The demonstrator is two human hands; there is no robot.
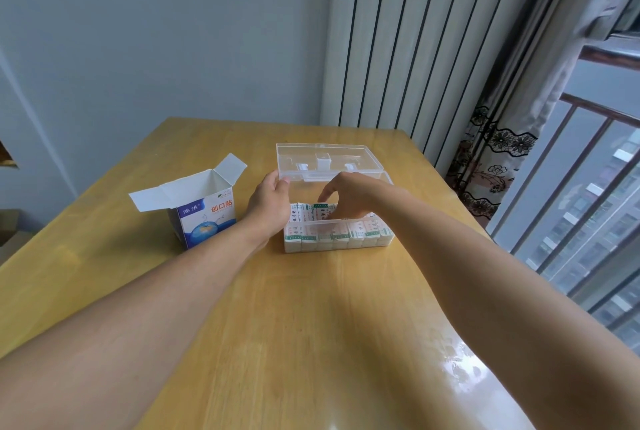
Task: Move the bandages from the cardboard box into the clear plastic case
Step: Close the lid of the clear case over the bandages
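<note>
The clear plastic case (388,242) lies mid-table with its lid (329,156) swung open behind it. Rows of white and green wrapped bandages (311,238) fill it. The blue and white cardboard box (202,218) stands to its left with its flaps open; its inside is hidden. My left hand (268,203) holds the case's left end, thumb up by the lid's corner. My right hand (351,196) arches over the back row, its curled fingers reaching down onto bandages there; the fingertips are hidden.
The wooden table (311,325) stretches towards me, glossy at its right edge. A white ribbed panel (398,49) and a patterned curtain (495,159) stand behind at the right, with a railed window (588,204) beyond.
</note>
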